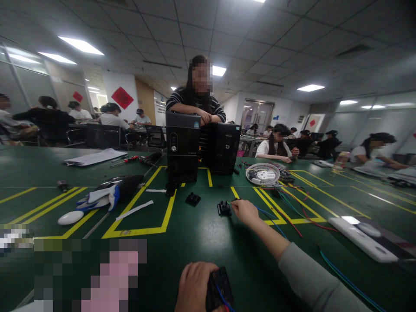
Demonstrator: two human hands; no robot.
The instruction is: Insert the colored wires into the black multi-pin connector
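Note:
My left hand (195, 284) is closed around the side of a black box-like plastic part (224, 286) at the near edge of the view. A blue wire and a bit of red show on that part. Farther forward, my right hand (245, 211) has its fingers pinched together beside a small black plastic piece (224, 209). Whatever lies between those fingertips is too small to make out. A blue wire (268, 213) runs just behind the right hand. Another small black piece (193, 199) rests on the green table to the left.
Two black computer towers (183, 147) (226, 149) stand ahead, with a person (195, 104) leaning on them. A white basket (262, 174) of parts and loose wires (292, 203) lie to the right. Gloves (99, 198), a white oval object (70, 218) and papers (95, 157) lie left.

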